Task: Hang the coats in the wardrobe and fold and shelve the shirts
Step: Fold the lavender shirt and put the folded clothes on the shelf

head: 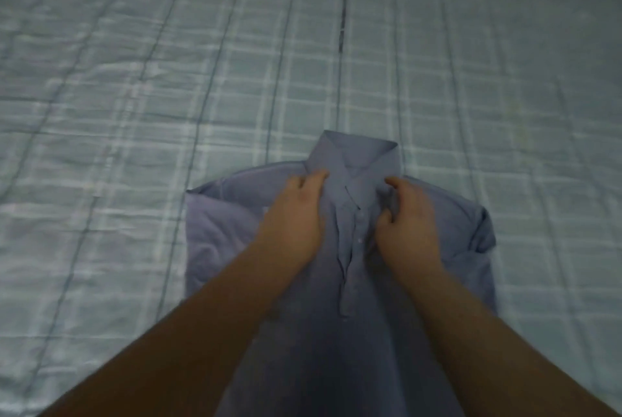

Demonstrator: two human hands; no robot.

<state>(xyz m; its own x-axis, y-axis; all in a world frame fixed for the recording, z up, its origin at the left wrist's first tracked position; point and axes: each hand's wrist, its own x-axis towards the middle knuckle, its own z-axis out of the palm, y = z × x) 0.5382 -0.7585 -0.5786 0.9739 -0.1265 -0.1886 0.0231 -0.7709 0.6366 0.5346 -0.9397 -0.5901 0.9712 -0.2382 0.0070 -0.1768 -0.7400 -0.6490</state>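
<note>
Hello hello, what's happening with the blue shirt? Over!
Left hand and right hand both pressing shirt near collar. Shirt flat on checked bedspread. Nothing in the way.

The shirt (336,332) is cut off by the bottom edge — its hem cannot be seen. Parts of its chest are hidden under the left hand (292,214) and right hand (409,225); both forearms are cropped too.

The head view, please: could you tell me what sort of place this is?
Probably a bedroom. A shirt lies on a wide plaid quilt, like a bedspread, filling the frame. Both hands, left and right, rest near its collar.
</note>
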